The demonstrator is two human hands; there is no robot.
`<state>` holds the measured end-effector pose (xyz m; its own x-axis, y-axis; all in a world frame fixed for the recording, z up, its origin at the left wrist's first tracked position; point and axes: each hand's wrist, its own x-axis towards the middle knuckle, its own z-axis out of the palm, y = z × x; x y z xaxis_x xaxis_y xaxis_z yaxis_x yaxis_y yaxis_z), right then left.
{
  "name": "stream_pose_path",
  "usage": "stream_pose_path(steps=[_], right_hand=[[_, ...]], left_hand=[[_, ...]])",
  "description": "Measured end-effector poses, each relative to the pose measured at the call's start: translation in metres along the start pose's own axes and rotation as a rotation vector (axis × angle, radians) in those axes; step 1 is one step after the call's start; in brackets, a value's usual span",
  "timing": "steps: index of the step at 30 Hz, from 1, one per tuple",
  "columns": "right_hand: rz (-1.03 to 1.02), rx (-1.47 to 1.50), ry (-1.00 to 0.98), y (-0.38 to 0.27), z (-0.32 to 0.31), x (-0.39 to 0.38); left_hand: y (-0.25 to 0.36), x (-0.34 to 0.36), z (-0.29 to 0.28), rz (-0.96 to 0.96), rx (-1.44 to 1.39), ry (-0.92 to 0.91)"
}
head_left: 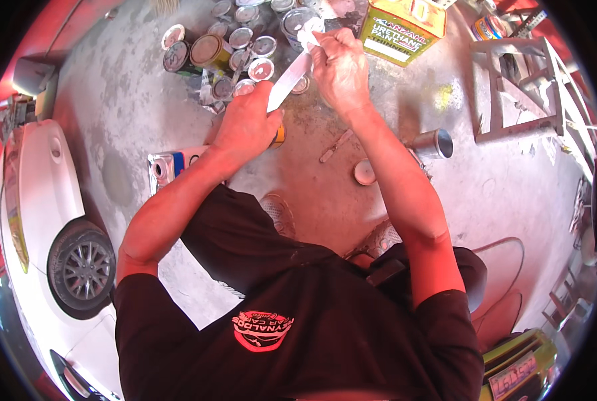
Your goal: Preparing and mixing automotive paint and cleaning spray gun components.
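My left hand point(248, 120) is closed around the lower end of a long, flat, pale strip point(289, 80), which slants up to the right. At the strip's upper end, my right hand point(338, 70) has its fingers bent over a crumpled white cloth or paper point(310, 30), pinching it. Partly hidden below my left hand is a yellow container point(278, 137). Beyond both hands stands a cluster of small paint cans point(241, 37), several with whitish lids. A large yellow-green rectangular tin point(402, 27) is just right of my right hand.
A white car point(41, 164) fills the left side. A wooden frame stand point(517, 127) is at right. On the concrete floor lie a metal cylinder point(434, 144), a round lid point(364, 172) and a metal tin point(165, 171). A hose point(522, 257) curves at lower right, near a green vehicle point(525, 357).
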<state>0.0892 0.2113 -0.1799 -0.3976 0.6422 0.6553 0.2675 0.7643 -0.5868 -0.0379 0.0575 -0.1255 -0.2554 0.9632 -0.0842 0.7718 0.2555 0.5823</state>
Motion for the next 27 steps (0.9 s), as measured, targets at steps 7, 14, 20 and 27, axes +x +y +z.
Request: stream_pose_path(steps=[7,14,20,27], right_hand=[[-0.066,0.057,-0.090,-0.025,0.006,-0.017],[0.623,0.346,-0.104,0.011,0.014,-0.005],[1.095,1.147,-0.054,-0.007,0.026,-0.024],[1.151,1.261,-0.041,-0.006,0.015,-0.016]], left_hand=[[-0.011,-0.002,-0.006,0.009,0.057,-0.006],[-0.007,0.003,0.000,-0.005,-0.012,-0.044],[-0.006,0.008,0.000,-0.007,-0.012,-0.070],[-0.003,0.003,-0.002,0.061,-0.002,0.001]])
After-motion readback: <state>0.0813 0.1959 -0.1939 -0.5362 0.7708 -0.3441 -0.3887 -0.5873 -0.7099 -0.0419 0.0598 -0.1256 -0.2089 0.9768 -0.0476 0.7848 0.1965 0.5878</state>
